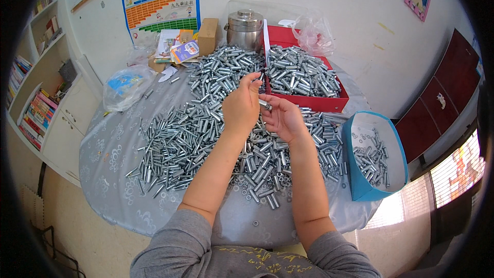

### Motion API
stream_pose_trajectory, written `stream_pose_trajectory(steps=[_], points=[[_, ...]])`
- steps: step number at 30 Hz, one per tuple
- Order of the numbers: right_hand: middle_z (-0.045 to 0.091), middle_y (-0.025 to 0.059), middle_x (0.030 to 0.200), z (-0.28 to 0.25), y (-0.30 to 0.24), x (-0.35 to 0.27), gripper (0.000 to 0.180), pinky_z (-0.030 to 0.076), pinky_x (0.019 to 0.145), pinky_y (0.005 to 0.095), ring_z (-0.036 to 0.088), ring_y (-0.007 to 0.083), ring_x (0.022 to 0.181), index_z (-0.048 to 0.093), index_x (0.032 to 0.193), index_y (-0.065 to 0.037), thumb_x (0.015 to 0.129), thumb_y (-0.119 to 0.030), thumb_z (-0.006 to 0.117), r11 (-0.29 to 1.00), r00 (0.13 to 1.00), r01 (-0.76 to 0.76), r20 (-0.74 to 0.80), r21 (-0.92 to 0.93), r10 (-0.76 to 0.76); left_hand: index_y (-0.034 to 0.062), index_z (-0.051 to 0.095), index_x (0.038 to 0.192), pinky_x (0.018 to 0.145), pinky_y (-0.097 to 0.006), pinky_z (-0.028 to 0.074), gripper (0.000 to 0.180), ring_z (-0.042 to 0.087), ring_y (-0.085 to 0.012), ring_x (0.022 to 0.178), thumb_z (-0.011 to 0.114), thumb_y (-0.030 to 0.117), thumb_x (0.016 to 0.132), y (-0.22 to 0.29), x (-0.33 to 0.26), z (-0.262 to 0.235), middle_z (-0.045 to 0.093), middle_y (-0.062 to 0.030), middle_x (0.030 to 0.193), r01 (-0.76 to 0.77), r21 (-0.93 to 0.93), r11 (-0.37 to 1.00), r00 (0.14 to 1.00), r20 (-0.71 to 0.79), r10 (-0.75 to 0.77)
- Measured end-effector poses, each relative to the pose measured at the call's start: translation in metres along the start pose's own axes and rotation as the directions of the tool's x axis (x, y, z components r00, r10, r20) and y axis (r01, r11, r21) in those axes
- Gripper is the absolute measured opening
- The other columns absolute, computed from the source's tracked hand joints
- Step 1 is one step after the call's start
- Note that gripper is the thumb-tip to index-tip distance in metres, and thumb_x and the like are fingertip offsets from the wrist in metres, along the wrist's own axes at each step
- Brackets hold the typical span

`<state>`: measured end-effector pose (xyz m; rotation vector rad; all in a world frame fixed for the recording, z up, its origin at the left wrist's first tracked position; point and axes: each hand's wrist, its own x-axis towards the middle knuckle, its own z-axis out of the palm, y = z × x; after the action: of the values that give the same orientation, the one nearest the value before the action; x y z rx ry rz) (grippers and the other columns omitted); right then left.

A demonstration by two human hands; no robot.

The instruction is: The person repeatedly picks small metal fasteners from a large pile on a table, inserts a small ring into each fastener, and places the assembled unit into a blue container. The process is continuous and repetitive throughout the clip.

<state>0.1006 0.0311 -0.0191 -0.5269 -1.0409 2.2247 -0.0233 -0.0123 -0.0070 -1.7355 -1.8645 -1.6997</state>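
Both my hands hover close together over the middle of a large heap of silvery metal bolts and sleeves. My left hand is closed, its thumb and forefinger pinched at a small metal piece largely hidden by the fingers. In my right hand, the thumb and fingertips grip a short shiny metal sleeve, which points toward my left hand. Loose washers and nuts lie by the heap's near edge.
A red box full of metal sleeves stands behind my hands. To the right is a blue fabric bin with bolts and washers. At the back are a steel pot, booklets and a plastic bag on the grey tablecloth.
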Motion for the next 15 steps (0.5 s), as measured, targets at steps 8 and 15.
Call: stream_pose_trajectory(steps=[8,15], points=[[0.045,0.0030,0.072,0.017,0.001,-0.008,0.037,0.026,0.037,0.0215,0.040,0.0113,0.047,0.044,0.113,-0.001,0.093,-0.030,0.034,0.995,0.997,0.027,-0.072,-0.101,-0.034,0.0150,0.056,0.105,0.051,-0.039,0.044,0.026,0.060,-0.0308,0.059,0.042,0.032,0.092,-0.002,-0.003,0.005,0.061,-0.0115,0.063,-0.029,0.009,1.000,0.999,-0.031,0.030],[0.047,0.0025,0.067,0.009,0.003,0.000,0.032,0.030,0.039,0.0242,0.041,0.0117,0.046,0.045,0.112,-0.004,0.093,-0.029,0.037,0.995,0.998,0.025,-0.046,-0.100,-0.030,0.0138,0.056,0.104,0.050,-0.039,0.043,0.026,0.059,-0.0301,0.056,0.041,0.032,0.092,-0.010,0.000,0.004,0.060,-0.0103,0.060,-0.038,0.010,0.999,0.997,-0.067,0.039]])
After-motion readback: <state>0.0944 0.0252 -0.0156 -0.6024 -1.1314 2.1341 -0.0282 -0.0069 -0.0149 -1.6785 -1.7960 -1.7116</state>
